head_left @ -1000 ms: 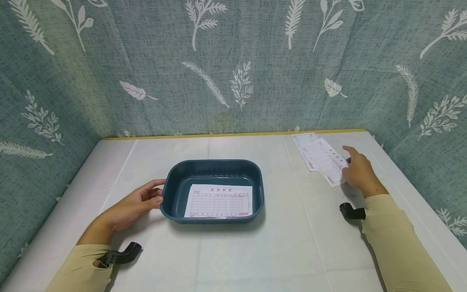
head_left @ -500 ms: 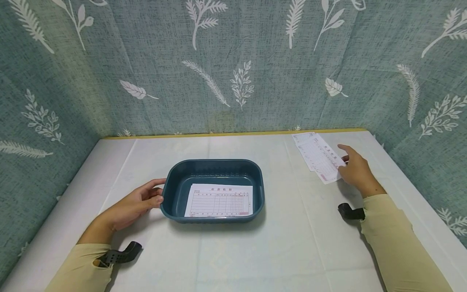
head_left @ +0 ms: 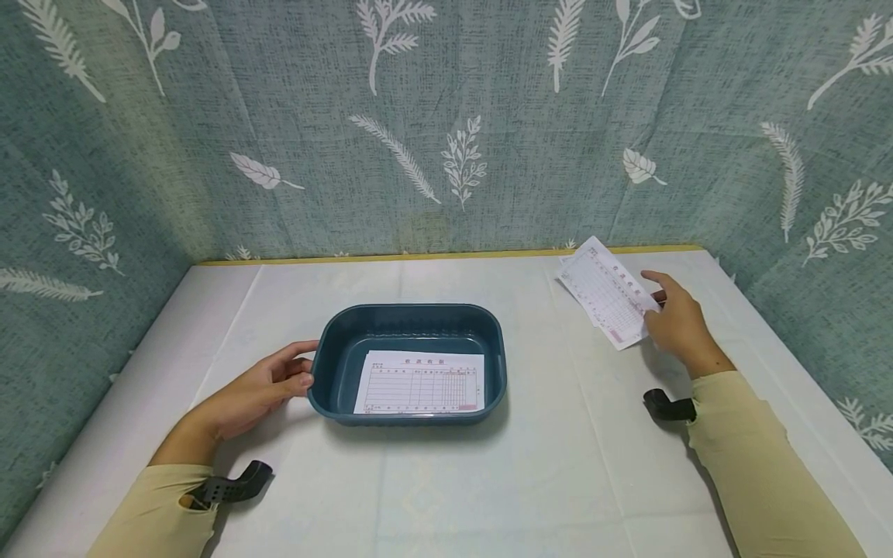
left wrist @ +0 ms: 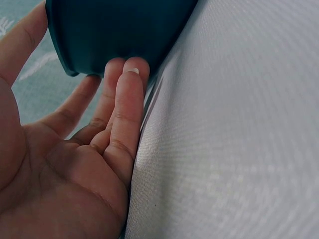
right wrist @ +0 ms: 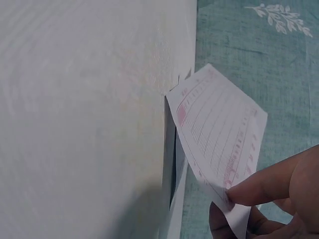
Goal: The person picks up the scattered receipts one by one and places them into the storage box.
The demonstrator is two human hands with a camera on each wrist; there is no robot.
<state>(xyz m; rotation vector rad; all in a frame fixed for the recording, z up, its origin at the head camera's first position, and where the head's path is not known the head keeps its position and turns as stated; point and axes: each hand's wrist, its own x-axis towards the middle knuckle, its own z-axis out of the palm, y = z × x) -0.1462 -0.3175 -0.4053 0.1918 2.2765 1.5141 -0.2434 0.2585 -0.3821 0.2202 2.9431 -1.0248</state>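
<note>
My right hand (head_left: 678,322) pinches a printed receipt slip (head_left: 605,291) between thumb and fingers by its edge. In the right wrist view the receipt slip (right wrist: 219,134) tilts up off the white table, bending slightly near the thumb (right wrist: 264,186). Another receipt slip (head_left: 563,280) lies beneath it, mostly covered. My left hand (head_left: 258,391) rests against the left side of a dark blue rectangular tray (head_left: 497,364). In the left wrist view its fingertips (left wrist: 134,67) touch the outer wall of the tray (left wrist: 114,30). Inside the tray lies a receipt slip (head_left: 422,384), face up.
The white-covered table (head_left: 446,488) ends at a yellow strip (head_left: 453,256) along its back edge. Green leaf-patterned fabric (head_left: 307,101) hangs behind and on both sides. Black wrist mounts (head_left: 233,484) project from both sleeves.
My right hand has shifted slightly left, and the receipt slip it pinches has risen and tilted, its far end lifting. The left hand and the tray have stayed put.
</note>
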